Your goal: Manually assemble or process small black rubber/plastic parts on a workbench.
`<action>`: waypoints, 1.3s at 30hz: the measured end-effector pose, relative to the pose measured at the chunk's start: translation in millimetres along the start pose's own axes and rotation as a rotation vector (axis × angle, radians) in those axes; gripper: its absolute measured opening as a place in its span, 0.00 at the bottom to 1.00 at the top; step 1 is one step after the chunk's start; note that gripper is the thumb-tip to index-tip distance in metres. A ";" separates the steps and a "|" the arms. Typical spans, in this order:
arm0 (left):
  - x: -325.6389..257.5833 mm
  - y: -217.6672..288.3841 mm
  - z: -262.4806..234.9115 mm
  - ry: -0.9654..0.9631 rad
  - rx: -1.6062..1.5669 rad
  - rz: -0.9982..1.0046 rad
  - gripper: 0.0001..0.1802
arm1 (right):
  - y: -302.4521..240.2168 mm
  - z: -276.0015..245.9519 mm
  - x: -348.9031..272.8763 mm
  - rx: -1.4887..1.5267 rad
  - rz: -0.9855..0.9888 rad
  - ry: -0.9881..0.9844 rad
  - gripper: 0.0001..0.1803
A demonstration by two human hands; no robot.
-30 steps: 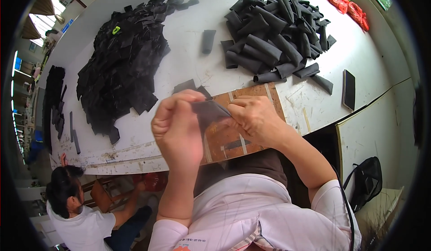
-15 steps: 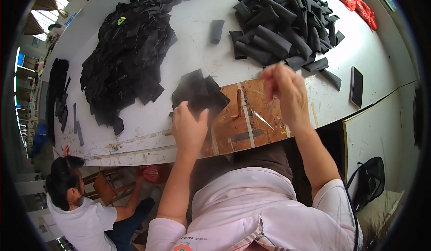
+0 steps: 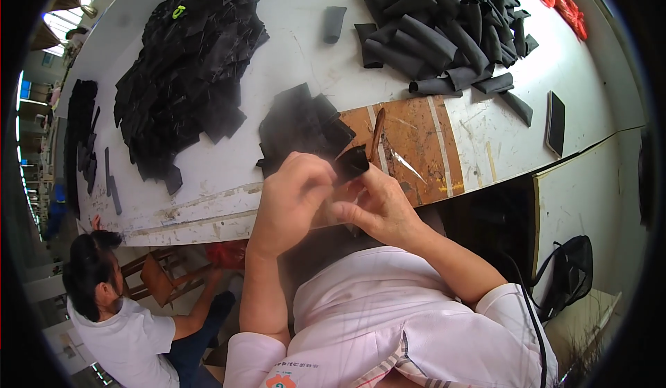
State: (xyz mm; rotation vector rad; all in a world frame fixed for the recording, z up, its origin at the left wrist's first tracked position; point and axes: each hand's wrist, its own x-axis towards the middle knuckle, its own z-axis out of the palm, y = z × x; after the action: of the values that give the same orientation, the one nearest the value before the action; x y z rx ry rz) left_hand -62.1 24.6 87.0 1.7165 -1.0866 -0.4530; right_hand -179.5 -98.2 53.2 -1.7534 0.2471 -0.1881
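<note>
A small black fabric piece (image 3: 353,164), bent into a curve, is held up between my two hands above the table's near edge. My left hand (image 3: 293,197) is closed, its curled fingers at the piece's left side. On the other side my right hand (image 3: 380,209) grips the piece from below, its thumb pointing toward the left hand. Some fingertips are hidden behind the fabric and knuckles. Just beyond the left hand lies a small stack of flat black pieces (image 3: 300,121). A brown board (image 3: 423,128) is under and past the right hand, with a thin brown stick (image 3: 377,133) and a pointed shiny strip (image 3: 406,165).
A large heap of flat black pieces (image 3: 187,76) covers the table's left, and rolled dark tubes (image 3: 430,38) are piled at the far right. One tube (image 3: 334,24) lies apart. A dark flat phone-like object (image 3: 555,124) rests at right. Another person (image 3: 118,318) sits at left.
My right hand has come down and left from above the board to meet my left hand. My left hand has left the small stack, and a black piece is now between them.
</note>
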 end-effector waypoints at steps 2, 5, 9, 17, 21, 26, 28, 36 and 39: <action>-2.9 6.3 -1.8 -0.063 -0.063 0.024 0.05 | 2.6 4.0 -2.9 0.271 0.170 0.059 0.28; -8.2 3.5 -6.8 -0.149 -0.168 0.056 0.05 | -4.5 -0.2 -0.5 0.147 -0.133 0.133 0.24; -15.7 3.5 -6.4 -0.129 -0.255 -0.052 0.04 | -8.2 -3.7 -9.2 0.088 -0.208 0.050 0.06; -22.2 2.7 25.7 0.154 -0.315 -0.261 0.04 | -5.9 -1.8 -8.0 -0.081 -0.204 0.233 0.06; -27.5 1.8 42.8 0.386 -0.491 -0.380 0.05 | -4.4 -0.1 -9.7 -0.412 -0.352 0.364 0.10; -34.0 8.9 39.8 0.438 -0.677 -0.467 0.10 | 7.4 -1.8 -10.2 -0.505 -0.477 0.390 0.13; -35.2 13.2 35.6 0.405 -0.754 -0.521 0.12 | 8.5 -2.8 -10.0 -0.541 -0.498 0.381 0.12; -35.6 11.1 33.2 0.353 -0.681 -0.628 0.05 | 5.8 -9.4 -14.3 -0.837 -0.550 0.288 0.17; -34.7 7.2 35.6 0.377 -0.516 -0.579 0.03 | -10.4 -13.7 -16.0 -0.609 -0.307 0.136 0.26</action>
State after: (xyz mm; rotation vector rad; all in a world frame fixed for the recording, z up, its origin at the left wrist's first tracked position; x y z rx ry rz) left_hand -109.3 33.3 72.0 1.5359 -0.1583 -0.6659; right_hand -197.9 -104.9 66.2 -2.3850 0.1374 -0.4955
